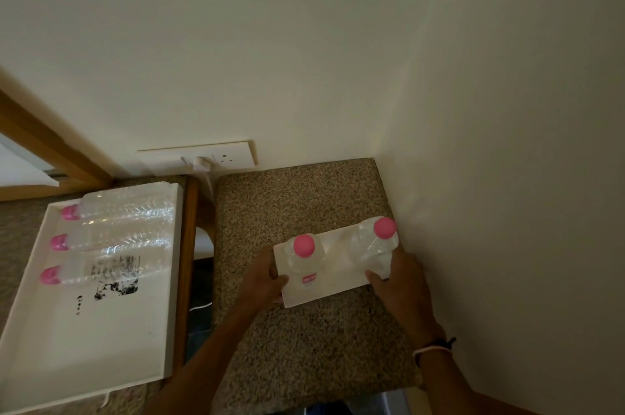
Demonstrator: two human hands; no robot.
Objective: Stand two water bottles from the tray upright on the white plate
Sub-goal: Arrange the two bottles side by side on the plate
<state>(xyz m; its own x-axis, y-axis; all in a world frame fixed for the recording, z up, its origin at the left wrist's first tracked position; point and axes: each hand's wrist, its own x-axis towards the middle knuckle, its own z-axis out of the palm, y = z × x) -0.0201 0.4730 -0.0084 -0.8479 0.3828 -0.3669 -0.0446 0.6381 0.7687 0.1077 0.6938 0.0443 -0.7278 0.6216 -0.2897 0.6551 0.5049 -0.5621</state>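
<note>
A white rectangular plate [338,282] lies on a speckled stone counter [304,347]. Two clear water bottles with pink caps stand upright on it: one at its left [303,257], one at its right [373,242]. My left hand [262,279] grips the plate's left edge, thumb on top. My right hand [400,282] holds the plate's right edge, beside the right bottle's base. On the left, a white tray [88,340] holds three more pink-capped bottles [115,235] lying on their sides.
A wall runs close along the counter's right side and back. A wall socket plate [216,156] with a white plug and cable sits at the back left. A wooden edge [187,262] and a dark gap separate the tray's surface from the counter.
</note>
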